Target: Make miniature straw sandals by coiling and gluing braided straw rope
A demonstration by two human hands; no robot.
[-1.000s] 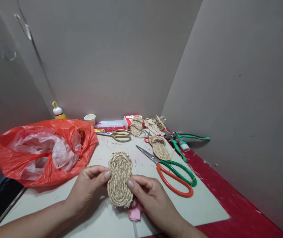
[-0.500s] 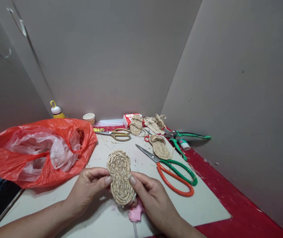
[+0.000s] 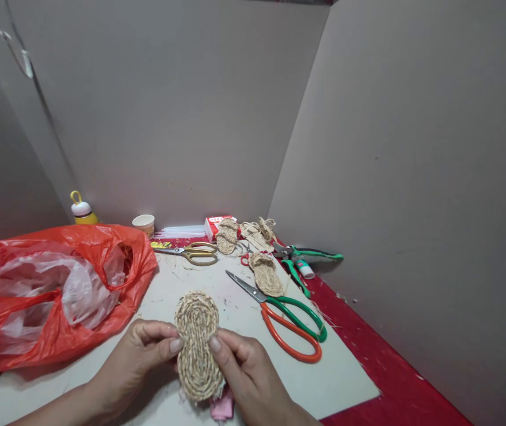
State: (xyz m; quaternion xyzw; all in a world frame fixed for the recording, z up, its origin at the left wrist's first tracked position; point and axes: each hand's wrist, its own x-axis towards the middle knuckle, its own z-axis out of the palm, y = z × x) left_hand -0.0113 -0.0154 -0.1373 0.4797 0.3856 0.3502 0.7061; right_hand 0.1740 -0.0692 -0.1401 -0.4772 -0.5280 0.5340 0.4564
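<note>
Between my two hands is a woven straw sole (image 3: 198,349), a figure-eight of coiled plaited cord with its flat face turned toward me. My left hand (image 3: 146,355) pinches its narrow waist from the left, thumb in front. On the opposite edge, my right hand (image 3: 246,367) grips it the same way. Partly hidden behind the sole's lower end and my right hand is a pink glue gun (image 3: 221,407). Large scissors (image 3: 275,313) with one green and one orange handle lie to the right, beside a small straw slipper (image 3: 265,275).
A red plastic bag (image 3: 142,284) fills the left side. Farther back are gold-handled scissors (image 3: 191,253), a paper cup (image 3: 143,225), a yellow bottle (image 3: 84,214), glue sticks (image 3: 182,231), a red box (image 3: 213,226), another straw slipper (image 3: 227,236) and green-handled pruners (image 3: 297,254). Grey walls enclose the table.
The whole scene has shifted left and a little down as my view turned right. Both hands keep the same hold on the straw sole.
</note>
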